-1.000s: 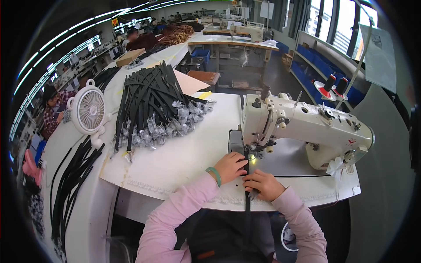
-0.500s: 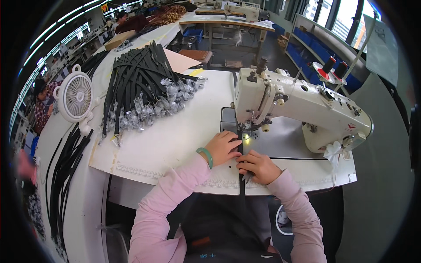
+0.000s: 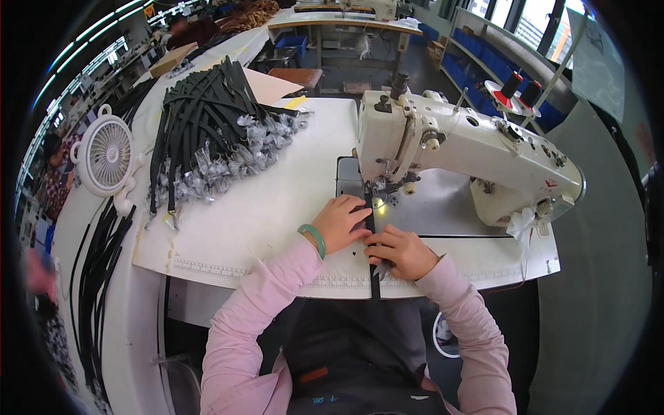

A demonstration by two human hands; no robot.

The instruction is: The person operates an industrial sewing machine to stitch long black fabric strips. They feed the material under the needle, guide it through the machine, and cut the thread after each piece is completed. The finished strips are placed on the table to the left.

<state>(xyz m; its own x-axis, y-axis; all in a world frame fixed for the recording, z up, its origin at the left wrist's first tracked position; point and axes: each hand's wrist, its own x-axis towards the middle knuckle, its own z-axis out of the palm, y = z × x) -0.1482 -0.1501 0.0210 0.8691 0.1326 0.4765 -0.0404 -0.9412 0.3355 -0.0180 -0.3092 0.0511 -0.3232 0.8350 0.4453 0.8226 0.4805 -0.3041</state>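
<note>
A long black strap [image 3: 375, 285] runs from under the needle area of a white sewing machine [image 3: 449, 131] toward me and over the table's front edge. My left hand [image 3: 340, 225], with a green bangle [image 3: 313, 239] at its wrist, pinches the strap from its left side, just in front of the presser foot. Closer to me, my right hand [image 3: 407, 254] has its curled fingers closed on the same strap. A small bit of clear plastic wrap shows beneath the right fingers; what it covers is hidden. A small lamp lights the needle area.
At the table's back left lies a pile of black straps [image 3: 207, 114] with plastic-wrapped ends [image 3: 228, 162]. Left of it stands a small white fan [image 3: 107, 155], and more black strips [image 3: 93, 297] hang below. Thread cones [image 3: 512, 84] stand behind the machine.
The whole view has shifted slightly, moving the scene up and left in the picture. Both hands stay on the strap, almost unmoved relative to the machine.
</note>
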